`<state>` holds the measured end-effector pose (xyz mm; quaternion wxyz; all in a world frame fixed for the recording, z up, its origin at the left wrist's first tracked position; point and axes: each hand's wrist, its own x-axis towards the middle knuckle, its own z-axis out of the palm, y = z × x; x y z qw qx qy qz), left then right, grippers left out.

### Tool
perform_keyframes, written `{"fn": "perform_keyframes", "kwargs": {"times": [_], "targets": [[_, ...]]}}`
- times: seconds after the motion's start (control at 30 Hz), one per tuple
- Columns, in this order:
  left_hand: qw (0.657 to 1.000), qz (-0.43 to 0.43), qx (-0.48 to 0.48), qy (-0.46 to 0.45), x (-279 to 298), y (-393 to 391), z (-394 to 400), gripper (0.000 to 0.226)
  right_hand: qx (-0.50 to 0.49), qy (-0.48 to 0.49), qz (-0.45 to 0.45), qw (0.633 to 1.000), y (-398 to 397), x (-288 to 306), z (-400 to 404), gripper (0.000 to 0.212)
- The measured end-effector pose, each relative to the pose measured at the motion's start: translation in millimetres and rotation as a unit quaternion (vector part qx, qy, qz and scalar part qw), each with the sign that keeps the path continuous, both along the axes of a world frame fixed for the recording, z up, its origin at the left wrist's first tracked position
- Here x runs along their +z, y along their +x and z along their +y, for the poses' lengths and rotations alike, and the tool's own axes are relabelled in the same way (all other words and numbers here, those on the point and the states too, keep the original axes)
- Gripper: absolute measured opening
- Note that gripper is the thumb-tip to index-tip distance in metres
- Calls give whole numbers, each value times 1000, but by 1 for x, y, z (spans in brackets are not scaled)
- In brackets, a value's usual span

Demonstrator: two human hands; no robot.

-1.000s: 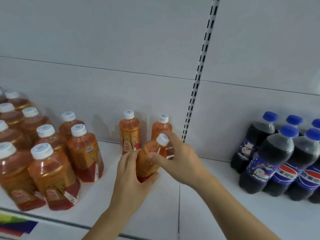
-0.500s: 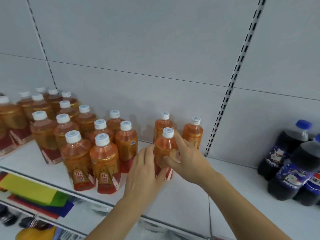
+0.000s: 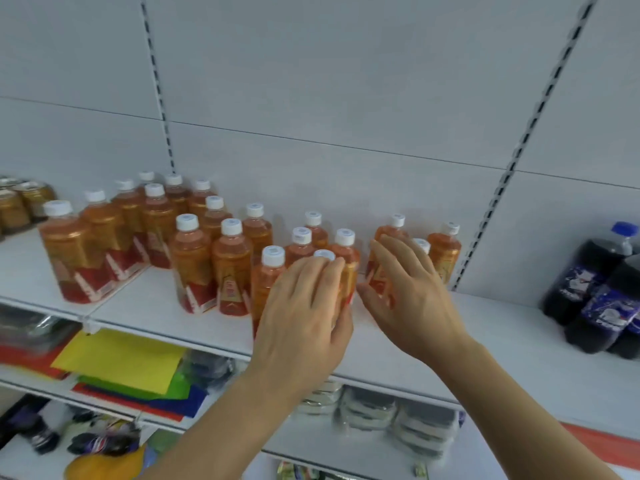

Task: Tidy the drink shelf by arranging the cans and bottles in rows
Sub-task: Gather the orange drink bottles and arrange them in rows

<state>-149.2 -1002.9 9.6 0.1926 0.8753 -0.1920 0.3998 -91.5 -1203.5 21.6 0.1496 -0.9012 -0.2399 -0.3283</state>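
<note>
Left hand (image 3: 304, 317): we see it laid against a tea bottle (image 3: 323, 258) at the row's front, fingers straight.
Right hand (image 3: 412, 296): spread wide, before three more bottles (image 3: 445, 251).
Shelf (image 3: 502, 341): cola bottles (image 3: 599, 306) far right.

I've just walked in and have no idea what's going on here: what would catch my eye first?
Two bare hands reach over a white shelf: the left hand lies against an orange tea bottle, the right hand is spread open beside it. A crowd of white-capped orange bottles fills the shelf's left half, and dark cola bottles stand at the far right.
</note>
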Motion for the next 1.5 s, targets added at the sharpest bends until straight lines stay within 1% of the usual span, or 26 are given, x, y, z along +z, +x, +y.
{"fn": "perform_keyframes", "kwargs": {"times": [0.13,0.23,0.3,0.43,0.5,0.6,0.67,0.73,0.8,0.9,1.07,1.13,1.2,1.3,1.37,1.43,1.5], "targets": [[998,22,45,-29,11,2,61,51,43,-15,-19,999,-2,22,54,53],[993,54,94,-44,17,16,107,50,55,-34,18,998,10,39,89,56],[988,95,108,-53,21,28,137,50,61,-55,45,996,23,50,111,59],[971,177,142,-75,30,56,191,54,94,-83,81,989,60,70,149,51],[962,213,151,-80,36,70,209,55,94,-109,104,984,83,83,167,50],[953,253,148,-71,43,92,226,62,95,-154,145,973,118,103,194,55],[952,270,136,-52,46,105,234,64,93,-191,156,965,138,111,212,55],[950,290,111,-17,48,115,236,58,89,-217,170,957,156,113,228,55],[952,292,88,28,47,124,239,48,84,-245,193,946,170,111,243,53],[953,291,66,57,50,134,255,37,74,-287,232,926,186,109,261,52],[944,320,31,74,61,153,304,24,30,-286,289,913,194,109,287,57],[943,318,17,99,65,159,319,25,7,-287,298,910,193,106,297,59],[945,307,9,110,66,163,332,28,-16,-297,304,905,191,100,306,56],[948,303,-5,100,64,169,347,26,-46,-298,312,901,189,92,311,47],[951,290,-22,102,62,171,351,29,-60,-291,312,902,188,92,312,43],[954,276,-34,110,59,173,350,34,-64,-278,313,906,184,92,310,40],[959,265,-37,99,56,176,346,35,-58,-265,311,911,181,91,307,39]]}}
